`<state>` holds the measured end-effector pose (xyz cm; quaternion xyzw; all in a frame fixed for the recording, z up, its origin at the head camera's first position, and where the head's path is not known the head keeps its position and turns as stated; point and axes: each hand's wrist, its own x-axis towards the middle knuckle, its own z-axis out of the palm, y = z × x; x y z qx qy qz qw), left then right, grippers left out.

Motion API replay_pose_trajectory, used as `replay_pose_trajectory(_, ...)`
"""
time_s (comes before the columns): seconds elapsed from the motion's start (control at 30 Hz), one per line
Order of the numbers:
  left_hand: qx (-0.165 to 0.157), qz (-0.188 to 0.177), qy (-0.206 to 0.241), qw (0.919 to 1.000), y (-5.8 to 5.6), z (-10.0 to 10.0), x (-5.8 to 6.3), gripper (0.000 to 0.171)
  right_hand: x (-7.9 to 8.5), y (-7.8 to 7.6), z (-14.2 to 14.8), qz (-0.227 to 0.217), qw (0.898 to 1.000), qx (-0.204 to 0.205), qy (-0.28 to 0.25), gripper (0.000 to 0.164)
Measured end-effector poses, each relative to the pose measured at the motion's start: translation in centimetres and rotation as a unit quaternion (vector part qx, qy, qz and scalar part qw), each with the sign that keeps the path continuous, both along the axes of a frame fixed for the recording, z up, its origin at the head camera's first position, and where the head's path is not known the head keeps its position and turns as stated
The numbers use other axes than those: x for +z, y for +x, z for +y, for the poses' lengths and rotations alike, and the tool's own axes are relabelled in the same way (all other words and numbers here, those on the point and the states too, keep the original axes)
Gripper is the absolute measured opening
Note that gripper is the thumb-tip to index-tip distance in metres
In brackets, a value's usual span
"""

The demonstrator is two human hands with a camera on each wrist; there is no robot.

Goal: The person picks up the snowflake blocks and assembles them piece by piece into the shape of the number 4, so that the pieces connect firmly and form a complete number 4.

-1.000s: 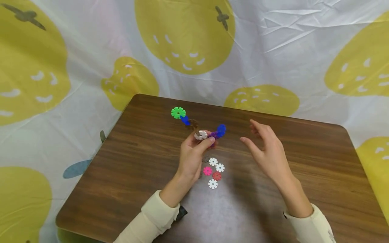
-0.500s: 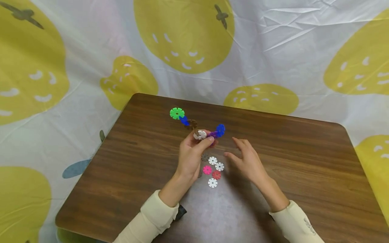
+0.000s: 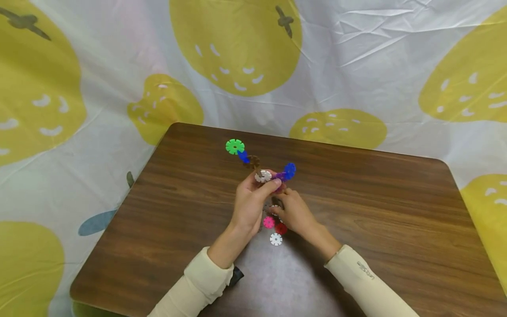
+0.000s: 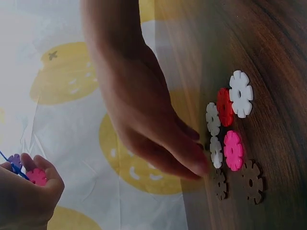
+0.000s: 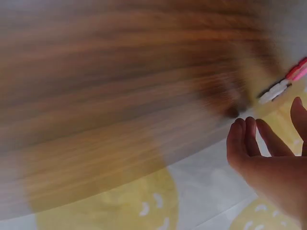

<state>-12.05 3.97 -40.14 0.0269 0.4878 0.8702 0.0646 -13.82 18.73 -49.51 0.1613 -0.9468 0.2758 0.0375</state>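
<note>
My left hand (image 3: 247,206) grips a chain of slotted plastic discs above the table. From the far end run a green disc (image 3: 235,146), a blue disc (image 3: 243,156), a brown disc (image 3: 252,162) and a white disc (image 3: 263,176). A purple disc (image 3: 280,176) and another blue one (image 3: 290,171) continue to the right; a pink disc (image 4: 37,177) shows between the fingers in the left wrist view. Lower down, my right hand (image 3: 300,215) hangs over loose discs with relaxed fingers, partly covering the white ones. Its fingertips (image 4: 197,165) are right beside a small white disc (image 4: 216,152).
Loose on the wooden table (image 3: 376,211) lie a pink disc (image 3: 269,222), a red disc (image 3: 281,228), a nearer white disc (image 3: 276,239) and brown discs (image 4: 253,182). A black object (image 3: 236,276) sits by the left sleeve. Lemon-print cloth (image 3: 245,110) hangs behind the table.
My right hand has moved left and down from the right side to the loose discs, now covering some of them. The left hand and its chain have stayed almost in place.
</note>
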Motion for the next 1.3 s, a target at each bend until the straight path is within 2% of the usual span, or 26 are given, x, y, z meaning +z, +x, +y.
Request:
replay_pose_trajectory(0.13, 0.0, -0.005, 0.01, 0.9999, 0.0, 0.0, 0.0, 0.02, -0.3, -0.9, -1.0, 0.049, 0.998, 0.031, 0.007, 0.03)
replay_pose_trajectory(0.27, 0.003, -0.006, 0.013, 0.9999, 0.0, 0.0, 0.1, 0.02, -0.4, -1.2, -1.7, 0.071, 0.997, 0.034, 0.014, 0.03)
replay_pose_trajectory(0.4, 0.004, -0.009, 0.015, 0.9998, 0.1, 0.1, 0.1, 0.021, -0.3, -1.2, -2.0, 0.068, 0.997, 0.016, 0.015, 0.033)
replay_pose_trajectory(0.53, 0.002, -0.012, 0.016, 0.9998, 0.1, 0.1, 0.1, 0.022, 0.3, -1.0, -1.8, 0.05, 0.998, -0.008, -0.024, 0.03)
replay_pose_trajectory(0.67, 0.0, -0.007, 0.008, 0.9999, 0.0, 0.0, -0.1, 0.019, 1.6, -0.5, -1.1, 0.018, 0.997, -0.044, -0.055, 0.02)
replay_pose_trajectory(0.83, 0.001, 0.003, -0.005, 1.0, 0.1, -0.1, 0.0, 0.016, 3.6, 0.1, 0.3, -0.007, 0.991, -0.088, -0.102, 0.018)
replay_pose_trajectory(1.0, -0.002, 0.006, -0.002, 1.0, 0.1, -0.1, -0.1, 0.015, 5.3, 0.9, 1.6, 0.014, 0.984, -0.101, -0.149, 0.014)
replay_pose_trajectory(1.3, -0.002, 0.014, -0.028, 0.9995, 0.2, -0.1, 0.0, 0.01, 8.8, 2.4, 3.3, 0.071, 0.975, -0.128, -0.169, 0.013)
